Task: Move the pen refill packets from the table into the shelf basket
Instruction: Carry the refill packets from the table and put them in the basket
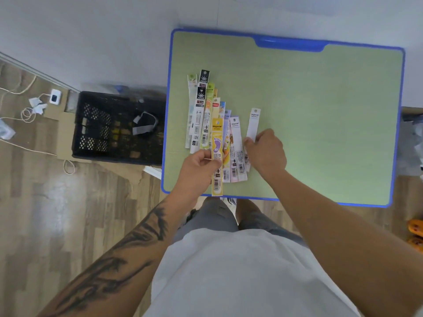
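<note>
From the head view, a green desk point(320, 110) with a blue rim is standing against a pale wall, and a fan of pen refill packets point(201, 115) is lying on its left part, their long sides running from near to far and overlapping one another. The left hand point(199, 165) is curling its fingers and thumb around a yellow packet point(217, 143) with a purple footprint, holding it by its lower half so that its near end is reaching past the near edge of the desk. The right hand point(266, 152) is sitting just right of the fan, pinching the near end of a white packet point(253, 124) that is lying slightly apart from the others and tilting to the right. Between the 2 hands, several pale packets with barcodes point(235, 156) are resting flat on the desk.

To the left of the desk, a black lattice basket point(96, 126) is sitting on the wooden floor point(45, 213), with a grey strap-like item point(145, 124) inside it. White cables and a charger point(55, 97) are lying on the floor further left. Orange slippers point(415, 234) are showing at the right edge.
</note>
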Tool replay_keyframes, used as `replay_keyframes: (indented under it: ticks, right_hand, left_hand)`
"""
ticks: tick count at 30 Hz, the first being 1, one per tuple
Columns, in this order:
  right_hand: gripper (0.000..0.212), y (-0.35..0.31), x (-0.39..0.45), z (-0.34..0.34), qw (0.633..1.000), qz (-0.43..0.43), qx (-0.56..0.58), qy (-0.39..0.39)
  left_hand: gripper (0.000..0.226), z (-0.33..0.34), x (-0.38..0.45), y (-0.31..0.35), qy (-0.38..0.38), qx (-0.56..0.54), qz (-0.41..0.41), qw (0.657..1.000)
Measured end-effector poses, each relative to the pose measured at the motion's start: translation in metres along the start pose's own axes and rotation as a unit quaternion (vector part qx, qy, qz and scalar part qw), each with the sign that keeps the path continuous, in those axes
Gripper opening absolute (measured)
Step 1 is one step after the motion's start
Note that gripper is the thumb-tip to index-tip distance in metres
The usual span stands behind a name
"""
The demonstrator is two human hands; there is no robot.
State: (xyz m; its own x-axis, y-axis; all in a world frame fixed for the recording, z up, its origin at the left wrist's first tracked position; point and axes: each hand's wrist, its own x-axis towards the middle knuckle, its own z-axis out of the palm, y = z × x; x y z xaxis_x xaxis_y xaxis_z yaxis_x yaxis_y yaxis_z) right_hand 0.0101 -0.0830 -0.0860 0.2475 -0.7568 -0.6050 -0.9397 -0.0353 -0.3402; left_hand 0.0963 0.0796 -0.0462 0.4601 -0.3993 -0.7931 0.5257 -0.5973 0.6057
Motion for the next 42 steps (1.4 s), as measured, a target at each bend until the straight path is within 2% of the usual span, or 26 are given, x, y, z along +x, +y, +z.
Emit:
replay_keyframes:
  ticks: [6,11,17,25,29,34,42]
  right_hand:
    - [0.014,0.01,0.005,0.0,0.999,0.019,-0.019,-0.025]
    - [0.009,0.048,-0.015,-0.02,0.995,0.012,0.099,0.028]
    - [0.019,0.112,-0.06,-0.049,0.958,0.041,0.277,0.054]
    - [0.017,0.252,-0.138,-0.126,0.864,0.058,0.486,0.116]
    - [0.018,0.336,-0.184,-0.167,0.814,0.057,0.563,0.129]
    - [0.019,0.439,-0.248,-0.198,0.76,0.066,0.625,0.165]
    - [0.018,0.57,-0.3,-0.229,0.672,0.099,0.699,0.223]
  left_hand:
    - [0.01,0.002,0.013,-0.006,-0.003,0.043,-0.007,0.999]
    - [0.013,0.024,0.005,-0.001,-0.017,0.075,0.004,0.997]
    - [0.011,0.071,-0.021,0.004,-0.062,0.112,0.02,0.992]
    - [0.013,0.191,-0.093,-0.014,-0.099,0.167,0.091,0.977]
    - [0.013,0.265,-0.147,-0.049,-0.165,0.196,0.104,0.961]
    - [0.013,0.368,-0.212,-0.101,-0.26,0.253,0.111,0.925]
    - [0.012,0.511,-0.299,-0.155,-0.347,0.333,0.133,0.867]
